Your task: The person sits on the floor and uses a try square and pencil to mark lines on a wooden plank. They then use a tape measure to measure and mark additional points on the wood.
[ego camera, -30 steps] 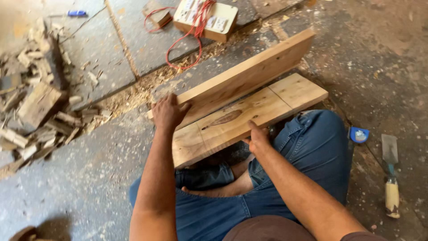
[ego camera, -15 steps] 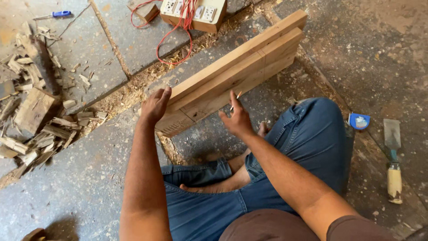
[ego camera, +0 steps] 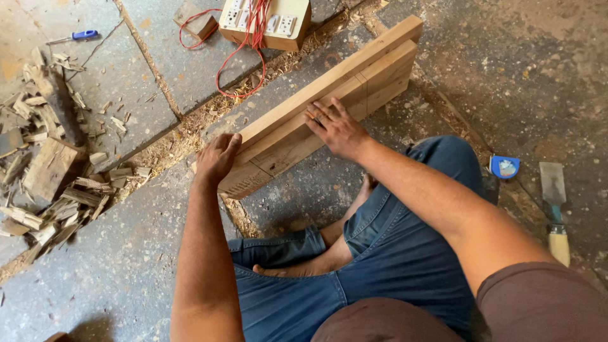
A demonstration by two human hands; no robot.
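Wooden planks (ego camera: 329, 107), pale and long, stand on edge on the floor (ego camera: 126, 266) just past my knees. My left hand (ego camera: 216, 158) wraps the near end. My right hand (ego camera: 335, 128) lies flat, fingers spread, on the side. I can't see the planks' far faces.
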